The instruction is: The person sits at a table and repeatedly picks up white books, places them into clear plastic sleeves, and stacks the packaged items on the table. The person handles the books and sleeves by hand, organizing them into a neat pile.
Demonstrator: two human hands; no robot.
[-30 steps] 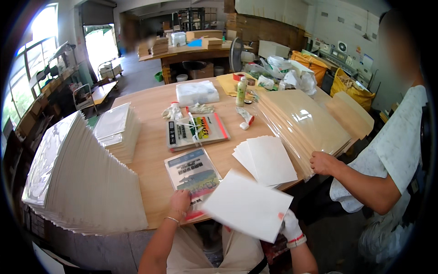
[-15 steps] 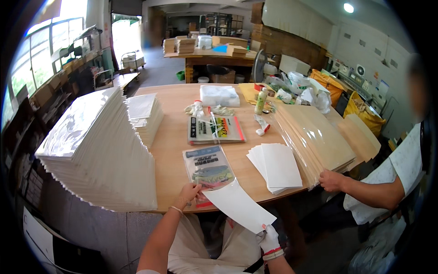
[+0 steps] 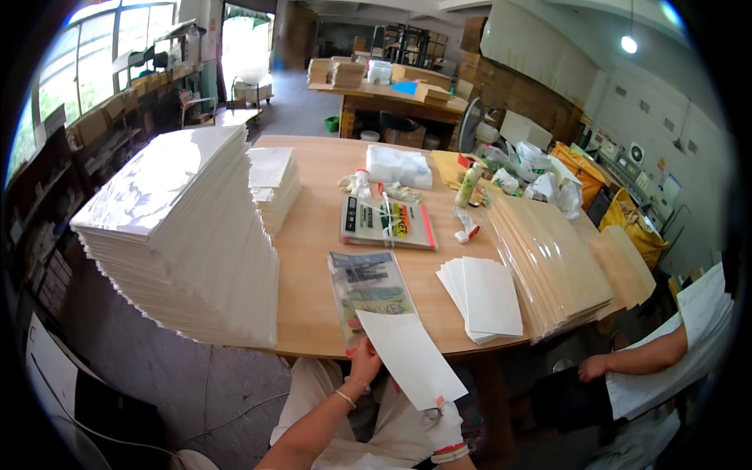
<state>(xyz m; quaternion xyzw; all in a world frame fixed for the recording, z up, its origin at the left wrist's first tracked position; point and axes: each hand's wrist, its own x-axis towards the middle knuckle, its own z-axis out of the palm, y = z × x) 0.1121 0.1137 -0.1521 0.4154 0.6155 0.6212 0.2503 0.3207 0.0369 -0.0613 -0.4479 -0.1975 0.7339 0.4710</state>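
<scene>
A white sheet of card (image 3: 413, 362) slants from the table edge over my lap. My right hand (image 3: 443, 424), in a white glove with bare fingertips, pinches its lower right corner. My bare left hand (image 3: 365, 363) is closed at the near, red-edged end of a clear printed plastic bag (image 3: 368, 283), beside the sheet's left edge. The bag lies flat on the table, its near end sticking out past the edge. The sheet's far end overlaps the bag; whether it is inside cannot be made out. To the right, a fanned stack of white cards (image 3: 489, 298) lies on the table.
Tall piles of white sheets (image 3: 196, 227) stand at left. Bundled printed bags (image 3: 388, 222), gloves (image 3: 358, 184) and a bottle (image 3: 468, 185) lie farther back. Tan boards in clear wrap (image 3: 552, 258) fill the right side, near a co-worker's arm (image 3: 642, 356).
My view has turned slightly left. My left hand has slid down from the sheet's far left corner to the bag's near end. The co-worker's hand has drawn back from the tan boards.
</scene>
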